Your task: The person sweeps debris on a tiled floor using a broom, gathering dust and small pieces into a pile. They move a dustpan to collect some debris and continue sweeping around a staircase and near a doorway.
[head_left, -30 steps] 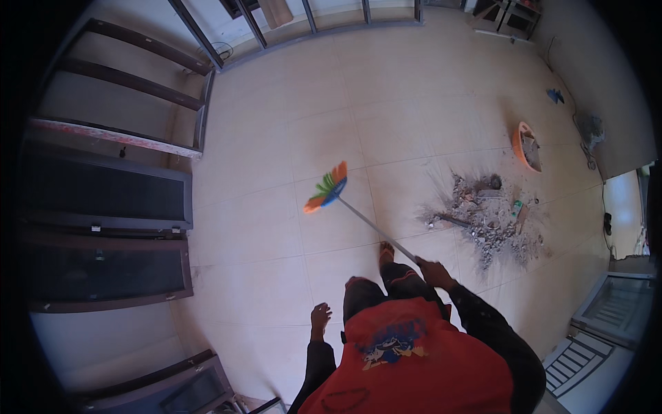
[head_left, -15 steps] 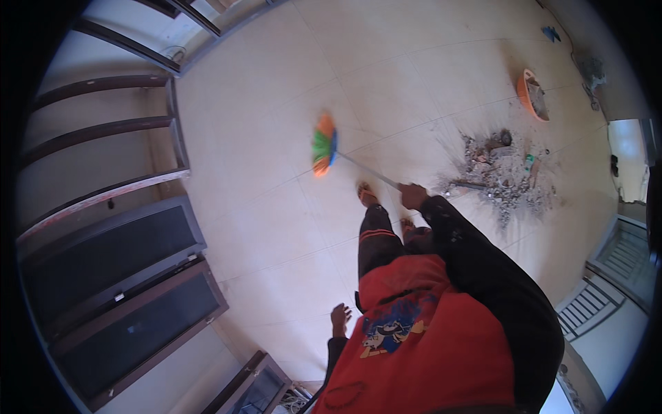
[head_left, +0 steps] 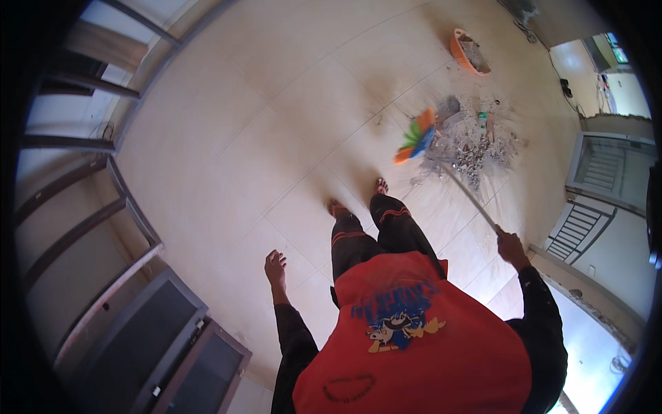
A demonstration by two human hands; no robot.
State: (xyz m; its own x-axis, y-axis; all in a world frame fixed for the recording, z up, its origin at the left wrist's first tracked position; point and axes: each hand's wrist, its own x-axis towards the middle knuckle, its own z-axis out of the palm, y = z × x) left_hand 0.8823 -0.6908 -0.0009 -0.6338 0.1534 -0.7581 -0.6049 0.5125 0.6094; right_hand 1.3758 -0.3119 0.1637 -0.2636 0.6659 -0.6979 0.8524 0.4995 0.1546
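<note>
My right hand [head_left: 511, 248] is wrapped around the grey handle of a broom [head_left: 418, 135]. Its orange, green and blue bristles are at the left edge of a pile of grey rubble and dust [head_left: 476, 148] on the tiled floor. A small green item [head_left: 483, 117] lies among the debris. Out to the left of my body, my left hand [head_left: 276, 268] hangs above the floor with its fingers loosely apart and nothing in it.
An orange basin [head_left: 463, 55] holding grey debris stands beyond the pile. Dark-framed window or door panels [head_left: 148, 338] lean along the left side, below grey frames [head_left: 138, 207]. A doorway and slatted panel [head_left: 576, 231] are at the right.
The broom has swung from the left over to the rubble pile, and my right hand has moved out to the right. My left hand has risen further into view. The view has turned.
</note>
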